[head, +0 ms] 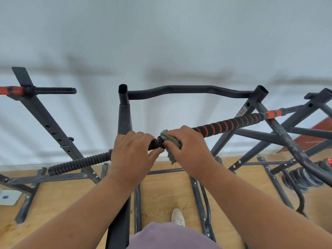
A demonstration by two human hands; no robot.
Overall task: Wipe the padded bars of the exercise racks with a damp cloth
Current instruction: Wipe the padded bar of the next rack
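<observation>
Right in the middle of the view, the padded bar (226, 125), black foam wound with orange stripes, runs from the hands up and away to the right, where it meets the dark steel rack (255, 103). The right hand (186, 142) is wrapped over the bar's near end with a grey-green cloth (170, 150) bunched under it, fingers (169, 144) curled round cloth and bar together, a ragged tail of cloth hanging below. Just beside it, the left hand (132, 151) grips the neighbouring black section, fingers curled round it, thumb tip nearly touching the right hand. To the left of that hand a ribbed black grip (79, 163) slopes down and away. Beyond the hands, a bent black crossbar (188, 89) joins two open-topped uprights. Far left stands another rack (45, 121) with an orange-taped bar and a row of adjustment holes. Behind it all, a pale white wall (161, 33) with soft shadows. Underfoot, a light wooden floor (161, 193), the racks' feet resting on it, a stack of black weight plates (301, 178) at the right, and one pale shoe (177, 217) near the bottom.
</observation>
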